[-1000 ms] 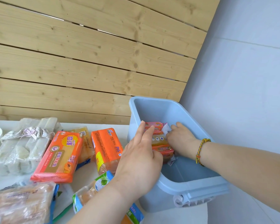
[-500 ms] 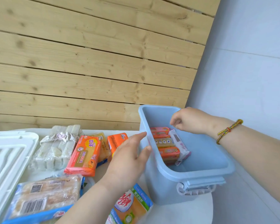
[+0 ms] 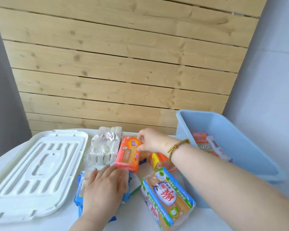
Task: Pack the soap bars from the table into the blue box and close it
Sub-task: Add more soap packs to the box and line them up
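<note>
The blue box (image 3: 240,147) stands open at the right of the table, with a few wrapped soap bars (image 3: 205,140) lying inside. My right hand (image 3: 150,139) reaches left across the table and pinches the far end of an orange soap pack (image 3: 128,154). My left hand (image 3: 105,184) lies flat, fingers spread, on a blue-wrapped soap pack (image 3: 81,189). A green-and-blue soap pack (image 3: 167,197) lies near the front, under my right forearm. A clear bundle of white soap bars (image 3: 103,147) and another orange pack (image 3: 158,160) sit further back.
The white box lid (image 3: 32,172) lies flat at the left of the white table (image 3: 40,225). A wooden slat wall (image 3: 123,64) rises right behind the table, with grey wall on both sides.
My right hand has left the blue box and swung left onto the orange soap pack. My left hand has dropped from the box rim onto the blue-wrapped pack. The view has panned left.
</note>
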{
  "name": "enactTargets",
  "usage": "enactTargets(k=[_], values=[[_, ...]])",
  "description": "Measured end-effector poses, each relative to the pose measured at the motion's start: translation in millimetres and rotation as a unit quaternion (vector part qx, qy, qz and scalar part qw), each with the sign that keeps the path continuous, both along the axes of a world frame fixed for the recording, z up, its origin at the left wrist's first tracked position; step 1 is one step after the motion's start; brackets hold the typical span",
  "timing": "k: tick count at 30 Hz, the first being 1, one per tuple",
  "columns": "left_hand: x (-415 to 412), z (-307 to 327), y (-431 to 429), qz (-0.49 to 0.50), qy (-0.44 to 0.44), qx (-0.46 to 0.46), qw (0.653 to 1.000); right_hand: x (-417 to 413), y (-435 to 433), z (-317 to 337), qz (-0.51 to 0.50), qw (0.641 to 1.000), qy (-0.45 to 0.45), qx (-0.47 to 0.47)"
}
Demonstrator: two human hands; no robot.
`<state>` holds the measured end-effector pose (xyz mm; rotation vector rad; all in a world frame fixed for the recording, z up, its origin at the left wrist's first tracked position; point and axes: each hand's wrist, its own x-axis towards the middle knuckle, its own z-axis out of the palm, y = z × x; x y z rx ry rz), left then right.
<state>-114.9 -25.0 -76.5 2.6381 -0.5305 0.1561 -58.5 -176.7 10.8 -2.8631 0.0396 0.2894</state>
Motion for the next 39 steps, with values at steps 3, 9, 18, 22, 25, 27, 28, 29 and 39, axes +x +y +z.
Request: enactTargets(k=[3, 9, 18, 22, 25, 27, 28, 29, 39], values=[[0, -3, -1, -0.016, 0.020, 0.020, 0.999, 13, 12, -29, -0.107, 0.991, 0.035, 0.076], [3, -7, 2, -0.027, 0.035, 0.046, 0.998, 32, 25, -48, -0.192, 0.966, 0.069, 0.159], [6, -9, 4, -0.032, 0.003, 0.048, 0.998, 42, 21, -65, -0.282, 0.897, 0.017, 0.339], [5, -10, 7, 0.005, 0.003, 0.051, 0.999, 36, 14, -46, -0.259, 0.905, -0.021, 0.336], [7, -6, 3, 0.027, 0.036, -0.011, 0.999, 25, 8, -21, -0.220, 0.911, -0.064, 0.342], [9, -11, 3, 0.033, 0.013, -0.018, 0.999, 9, -4, 6, -0.181, 0.908, -0.095, 0.366], [10, -12, 3, 0.037, 0.005, -0.031, 0.999, 0, -13, 20, -0.156, 0.909, -0.112, 0.370], [10, -10, 2, 0.045, 0.007, -0.043, 0.998, -9, -23, 35, -0.128, 0.908, -0.128, 0.379], [4, 26, -82, -0.052, 0.049, -0.251, 0.965, -77, -157, 90, -0.029, 0.973, -0.132, 0.185]])
